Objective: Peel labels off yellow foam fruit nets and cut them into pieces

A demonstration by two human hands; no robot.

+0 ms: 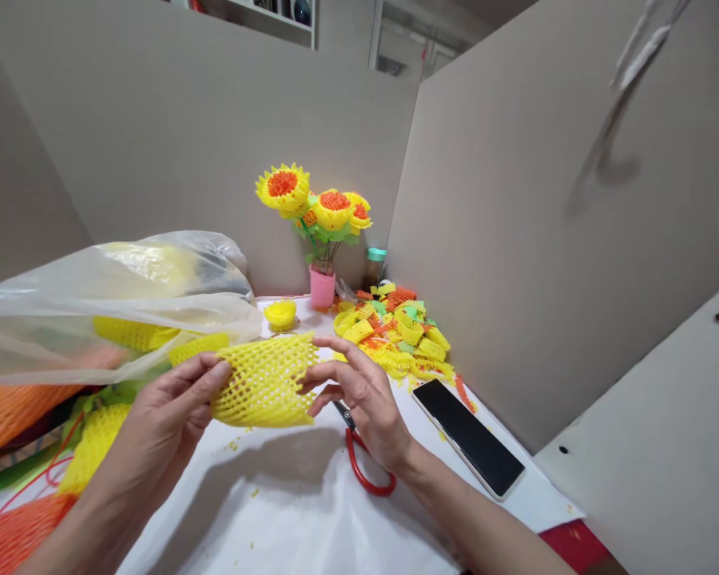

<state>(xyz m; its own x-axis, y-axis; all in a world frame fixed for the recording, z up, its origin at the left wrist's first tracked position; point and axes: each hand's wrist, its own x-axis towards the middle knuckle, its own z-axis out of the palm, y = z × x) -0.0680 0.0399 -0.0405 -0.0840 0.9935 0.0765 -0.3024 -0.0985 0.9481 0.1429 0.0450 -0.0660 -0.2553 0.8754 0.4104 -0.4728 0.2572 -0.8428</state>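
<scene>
A yellow foam fruit net (267, 382), a mesh sleeve, is held up above the white table. My left hand (183, 399) pinches its left end between thumb and fingers. At the sleeve's right end is my right hand (359, 395), its fingers spread and bent around the mesh edge. A fingertip or two touch that edge or reach just inside it; I cannot tell which. Beneath my right hand lie scissors with red handles (359, 471), their blades partly hidden by the hand and the net.
Foam flowers in a pink vase (322, 286) stand at the back, near a small yellow foam cup (281, 315). Foam scraps (404, 331) are heaped right of them. A phone (468, 438) lies at right; a plastic bag (113, 279) with foam nets at left. Grey panels enclose the table.
</scene>
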